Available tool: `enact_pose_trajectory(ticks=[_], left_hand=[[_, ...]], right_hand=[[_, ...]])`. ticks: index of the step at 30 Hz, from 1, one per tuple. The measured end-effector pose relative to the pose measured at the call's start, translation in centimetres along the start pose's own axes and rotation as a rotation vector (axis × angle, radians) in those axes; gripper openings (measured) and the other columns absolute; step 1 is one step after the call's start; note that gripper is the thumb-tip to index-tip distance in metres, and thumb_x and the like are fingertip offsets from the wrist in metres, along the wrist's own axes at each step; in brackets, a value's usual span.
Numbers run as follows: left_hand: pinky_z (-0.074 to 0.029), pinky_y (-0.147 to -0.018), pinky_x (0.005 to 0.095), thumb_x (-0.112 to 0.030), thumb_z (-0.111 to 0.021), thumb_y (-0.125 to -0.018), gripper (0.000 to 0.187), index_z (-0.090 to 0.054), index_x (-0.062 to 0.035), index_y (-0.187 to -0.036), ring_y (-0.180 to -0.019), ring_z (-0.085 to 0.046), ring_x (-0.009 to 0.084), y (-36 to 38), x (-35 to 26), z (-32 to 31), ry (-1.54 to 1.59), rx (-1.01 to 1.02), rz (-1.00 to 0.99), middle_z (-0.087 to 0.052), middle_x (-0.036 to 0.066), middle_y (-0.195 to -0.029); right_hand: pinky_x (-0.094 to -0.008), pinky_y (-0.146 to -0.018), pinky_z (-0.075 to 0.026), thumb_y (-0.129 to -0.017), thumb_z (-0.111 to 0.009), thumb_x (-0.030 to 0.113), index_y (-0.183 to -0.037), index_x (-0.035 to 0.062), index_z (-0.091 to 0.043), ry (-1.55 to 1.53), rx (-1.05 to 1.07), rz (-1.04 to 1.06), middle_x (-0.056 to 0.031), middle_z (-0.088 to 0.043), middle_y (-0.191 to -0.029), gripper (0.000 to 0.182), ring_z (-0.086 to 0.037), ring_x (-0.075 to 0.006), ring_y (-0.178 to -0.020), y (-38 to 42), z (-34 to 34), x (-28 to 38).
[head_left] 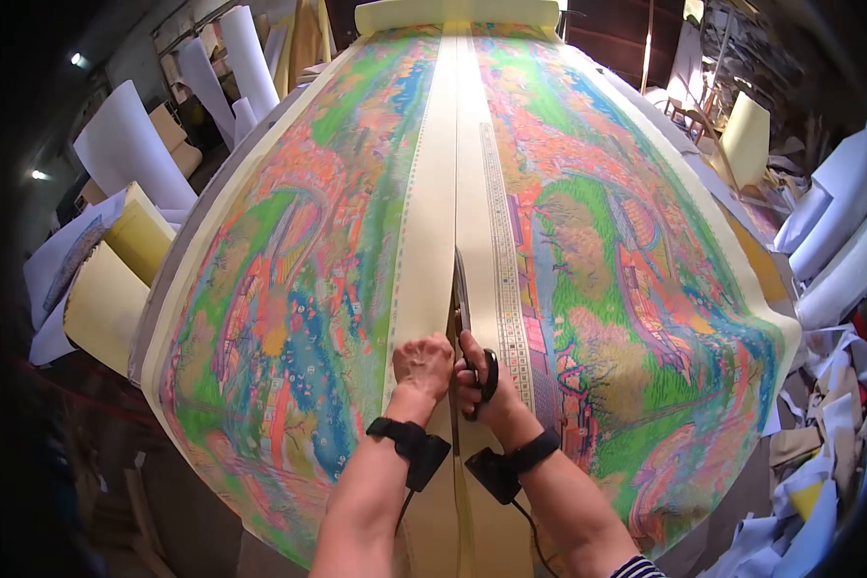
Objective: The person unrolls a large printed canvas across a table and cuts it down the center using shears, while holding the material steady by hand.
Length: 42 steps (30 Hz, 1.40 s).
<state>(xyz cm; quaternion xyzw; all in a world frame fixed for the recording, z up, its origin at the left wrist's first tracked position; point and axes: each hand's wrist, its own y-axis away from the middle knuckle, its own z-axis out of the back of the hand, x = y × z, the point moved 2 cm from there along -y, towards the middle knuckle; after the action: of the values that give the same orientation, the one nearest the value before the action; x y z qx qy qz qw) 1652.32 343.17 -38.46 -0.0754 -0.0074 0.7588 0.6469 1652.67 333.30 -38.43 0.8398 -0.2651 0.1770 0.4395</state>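
A long printed sheet, apparently cloth [308, 289], lies spread out ahead of me, with colourful scenery on both sides of a pale middle strip [438, 193]. A thin line runs up that strip, and a slit opens along it toward me. My right hand [477, 385] is closed around the black handles of a pair of scissors [460, 289], whose blades point away from me at the head of the slit. Just left of the slit, my left hand [424, 364] is a fist at the cut edge of the sheet; its fingertips are hidden.
At the far end lies a thick cream roll [458, 14]. White rolls [130, 144] and yellowish rolls [106, 299] stand along the left. Heaped scraps [819, 453] and pale rolls [838, 193] crowd the right side. Black straps with cables are on both my wrists.
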Motion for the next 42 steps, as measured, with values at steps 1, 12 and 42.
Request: enact_pose_trajectory(ticks=[1, 12, 42], left_hand=[[-0.044, -0.048, 0.0331, -0.021, -0.05, -0.068, 0.016, -0.053, -0.0074, -0.061, -0.054, -0.055, 0.0254, 0.0, 0.1, -0.2, 0.031, -0.02, 0.022, -0.055, 0.011, -0.057], [-0.04, -0.042, 0.034, -0.019, -0.049, -0.068, 0.015, -0.047, -0.0088, -0.059, -0.048, -0.051, 0.0246, -0.6, 0.7, -2.1, 0.336, -0.019, 0.011, -0.05, 0.009, -0.052], [-0.037, -0.041, 0.0328, -0.031, -0.061, -0.061, 0.03, -0.047, -0.0045, -0.054, -0.043, -0.046, 0.0244, -20.8, 5.6, -4.9, 0.505, 0.196, 0.18, -0.046, 0.01, -0.049]], right_hand=[[-0.0227, -0.025, -0.022, -0.069, -0.056, 0.042, -0.058, 0.0102, -0.041, -0.024, 0.003, 0.004, 0.003, -0.035, -0.041, 0.036, -0.029, -0.0082, -0.026, 0.2, -0.2, 0.1], [-0.0194, -0.025, -0.021, -0.076, -0.05, 0.03, -0.063, 0.0093, -0.041, 0.047, -0.075, -0.006, 0.0045, -0.033, -0.042, 0.026, -0.028, -0.0055, -0.027, -1.1, 0.4, -0.1], [-0.0211, -0.03, -0.018, -0.057, -0.062, 0.052, -0.061, 0.0107, -0.036, 0.145, -0.087, -0.09, 0.006, -0.027, -0.042, 0.049, -0.022, -0.0053, -0.03, -32.9, -9.7, 33.9]])
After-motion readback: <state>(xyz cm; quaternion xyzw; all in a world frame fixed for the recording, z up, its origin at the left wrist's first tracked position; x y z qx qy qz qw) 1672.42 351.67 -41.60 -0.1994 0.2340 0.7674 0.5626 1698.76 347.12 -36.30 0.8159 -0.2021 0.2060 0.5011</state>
